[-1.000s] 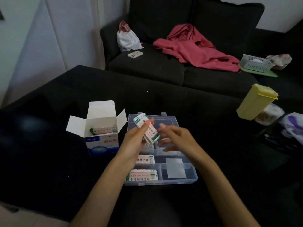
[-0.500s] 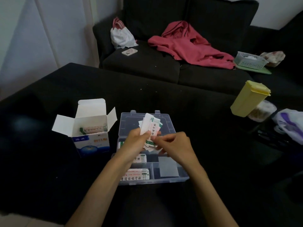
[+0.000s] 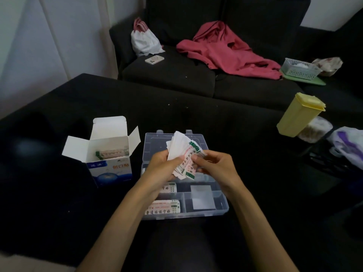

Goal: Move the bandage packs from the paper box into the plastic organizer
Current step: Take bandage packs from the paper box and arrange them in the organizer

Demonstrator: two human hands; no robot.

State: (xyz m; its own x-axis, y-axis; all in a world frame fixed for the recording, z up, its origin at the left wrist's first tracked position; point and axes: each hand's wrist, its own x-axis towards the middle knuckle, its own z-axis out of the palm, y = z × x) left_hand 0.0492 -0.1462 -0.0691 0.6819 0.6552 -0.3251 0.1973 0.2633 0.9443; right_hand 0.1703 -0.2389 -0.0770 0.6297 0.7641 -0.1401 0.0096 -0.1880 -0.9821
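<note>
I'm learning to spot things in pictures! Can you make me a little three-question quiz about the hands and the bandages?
1. True or false: the paper box is empty.
2. Which hand grips the fanned bandage packs? A left hand, B right hand, C both.
3. Fill in: the hands are over the plastic ______.

Key
1. False: a pack is inside.
2. C.
3. Organizer.
</note>
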